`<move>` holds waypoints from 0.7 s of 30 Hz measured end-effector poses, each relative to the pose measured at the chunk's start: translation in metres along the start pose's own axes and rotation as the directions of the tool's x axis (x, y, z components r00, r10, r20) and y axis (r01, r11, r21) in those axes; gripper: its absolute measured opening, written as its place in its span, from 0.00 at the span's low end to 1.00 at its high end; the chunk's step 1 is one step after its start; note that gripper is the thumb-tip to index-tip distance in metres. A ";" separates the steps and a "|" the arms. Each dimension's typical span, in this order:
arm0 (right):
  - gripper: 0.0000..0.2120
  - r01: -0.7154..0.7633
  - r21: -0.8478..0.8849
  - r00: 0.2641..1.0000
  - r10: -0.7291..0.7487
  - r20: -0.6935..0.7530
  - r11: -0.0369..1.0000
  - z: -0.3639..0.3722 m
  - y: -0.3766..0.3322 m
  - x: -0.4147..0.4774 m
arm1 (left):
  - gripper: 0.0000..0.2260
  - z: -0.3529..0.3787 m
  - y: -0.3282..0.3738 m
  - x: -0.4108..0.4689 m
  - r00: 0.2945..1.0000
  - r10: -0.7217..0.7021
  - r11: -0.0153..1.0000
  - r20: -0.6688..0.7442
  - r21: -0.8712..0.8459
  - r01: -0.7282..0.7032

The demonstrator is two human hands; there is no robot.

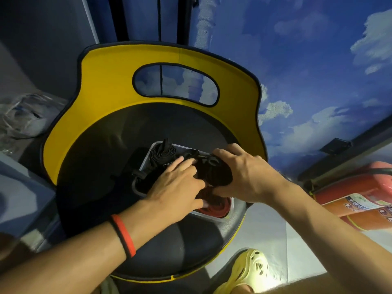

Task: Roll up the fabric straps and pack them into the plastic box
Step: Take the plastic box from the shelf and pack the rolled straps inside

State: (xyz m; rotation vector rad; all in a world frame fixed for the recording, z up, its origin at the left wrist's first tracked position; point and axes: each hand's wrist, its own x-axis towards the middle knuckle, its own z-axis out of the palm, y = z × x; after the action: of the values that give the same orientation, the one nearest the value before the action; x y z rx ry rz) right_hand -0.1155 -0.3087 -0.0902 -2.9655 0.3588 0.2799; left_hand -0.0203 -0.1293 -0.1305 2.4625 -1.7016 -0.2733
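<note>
Head-camera view, looking down: my right hand grips a dark rolled strap from the right, fingers and thumb curled round it, over the plastic box. I cannot tell whether the roll touches what lies beneath it. My left hand, fingers fairly straight, rests against the roll's left side.

The box sits on the black seat of a chair, whose yellow backrest rises on the far side. Inside the box, a black rolled strap stands in the far-left corner. A red rolled strap lies at the near-right end, partly hidden under my hands.

A red-and-black wristband circles my left wrist. At right, a red fire extinguisher lies below a wall painted with blue sky and clouds. A pale yellow foam shoe shows by the seat's near-right edge, and clear plastic bags lie at left.
</note>
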 end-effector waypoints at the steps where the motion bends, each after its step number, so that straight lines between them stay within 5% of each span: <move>1: 0.47 0.023 -0.019 0.999 -0.022 0.040 1.000 -0.002 0.001 -0.001 | 0.22 0.001 -0.001 -0.001 1.000 -0.019 0.998 -0.010 -0.052 0.018; 10: 0.43 0.077 -0.216 0.991 -0.099 -0.091 0.973 -0.006 -0.002 -0.001 | 0.19 0.003 -0.006 -0.005 0.997 -0.071 0.980 -0.004 -0.187 0.069; 16: 0.45 0.119 -0.153 0.990 -0.129 -0.055 0.981 -0.004 0.003 0.001 | 0.22 0.003 -0.010 -0.004 0.994 -0.090 0.972 0.067 -0.211 0.102; 21: 0.42 0.203 0.058 0.979 -0.204 0.011 0.977 -0.005 0.014 0.002 | 0.23 0.001 -0.005 -0.004 0.990 -0.111 0.972 0.089 -0.200 0.127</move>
State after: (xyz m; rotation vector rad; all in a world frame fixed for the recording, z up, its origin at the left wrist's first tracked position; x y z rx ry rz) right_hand -0.1160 -0.3239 -0.0871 -2.9107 0.0585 0.2658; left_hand -0.0171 -0.1238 -0.1328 2.4319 -1.4705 -0.5354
